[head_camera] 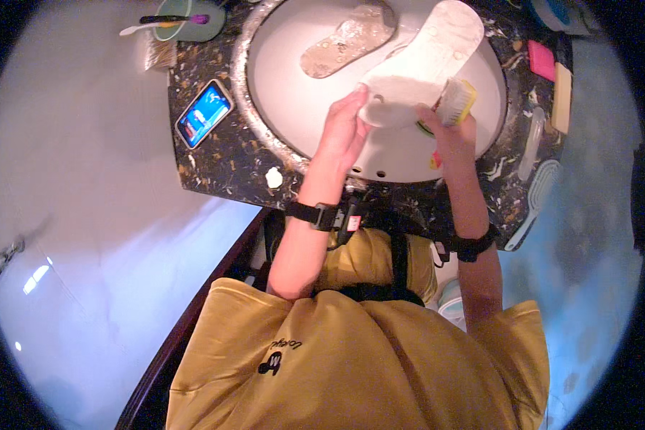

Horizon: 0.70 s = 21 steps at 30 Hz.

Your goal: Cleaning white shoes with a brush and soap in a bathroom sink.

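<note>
My left hand [345, 126] grips the near end of a pale flip-flop [408, 75], held slanting over the white oval sink [279, 107]. Several round marks show on the face turned up to me. My right hand [454, 134] holds a yellow scrub brush [456, 102] with whitish bristles, and its thumb rests at the flip-flop's near edge. Part of the brush is hidden by the fingers. A second, browner flip-flop [349, 40] lies wet in the sink, beyond my left hand.
Around the sink, the dark speckled counter [231, 166] carries a lit phone [204, 114], a white lump [273, 177], a green cup [201, 27] with toothbrushes across it, a pink block [542, 60] and a pale hairbrush [540, 193]. Two overflow holes [368, 172] pierce the near sink wall.
</note>
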{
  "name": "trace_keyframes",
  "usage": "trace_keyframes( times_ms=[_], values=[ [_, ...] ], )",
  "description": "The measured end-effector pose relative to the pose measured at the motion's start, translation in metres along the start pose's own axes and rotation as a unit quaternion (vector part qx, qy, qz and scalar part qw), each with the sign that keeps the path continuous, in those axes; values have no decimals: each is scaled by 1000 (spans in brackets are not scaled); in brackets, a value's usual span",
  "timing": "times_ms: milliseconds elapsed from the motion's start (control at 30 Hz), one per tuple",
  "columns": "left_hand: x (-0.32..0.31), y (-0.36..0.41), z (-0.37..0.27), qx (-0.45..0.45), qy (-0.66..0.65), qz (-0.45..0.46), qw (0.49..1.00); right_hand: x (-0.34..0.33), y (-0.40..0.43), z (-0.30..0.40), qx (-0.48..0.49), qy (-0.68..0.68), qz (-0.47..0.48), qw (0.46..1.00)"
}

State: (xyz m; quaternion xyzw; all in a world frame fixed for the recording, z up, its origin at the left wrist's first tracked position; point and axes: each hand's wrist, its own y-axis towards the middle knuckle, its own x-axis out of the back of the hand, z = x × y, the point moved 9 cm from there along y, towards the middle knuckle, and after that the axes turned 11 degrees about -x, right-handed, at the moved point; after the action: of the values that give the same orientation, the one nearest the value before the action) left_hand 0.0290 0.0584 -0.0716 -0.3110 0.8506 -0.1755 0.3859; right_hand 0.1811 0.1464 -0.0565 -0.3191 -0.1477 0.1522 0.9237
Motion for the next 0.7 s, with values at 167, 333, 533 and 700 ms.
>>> trace_keyframes(
  times_ms=[167,333,533,700],
  values=[
    [1,-10,4,35,60,-51,996,1,1,3,-4,-26,-8,1000],
    [-9,-2,-1,-103,111,11,988,4,-7,40,140,-179,-97,969],
    [-13,0,-10,-209,104,32,972,-24,-2,41,86,-541,-90,832],
    [-3,3,-7,-186,256,23,948,-61,-9,31,136,-560,28,816]
  ],
)
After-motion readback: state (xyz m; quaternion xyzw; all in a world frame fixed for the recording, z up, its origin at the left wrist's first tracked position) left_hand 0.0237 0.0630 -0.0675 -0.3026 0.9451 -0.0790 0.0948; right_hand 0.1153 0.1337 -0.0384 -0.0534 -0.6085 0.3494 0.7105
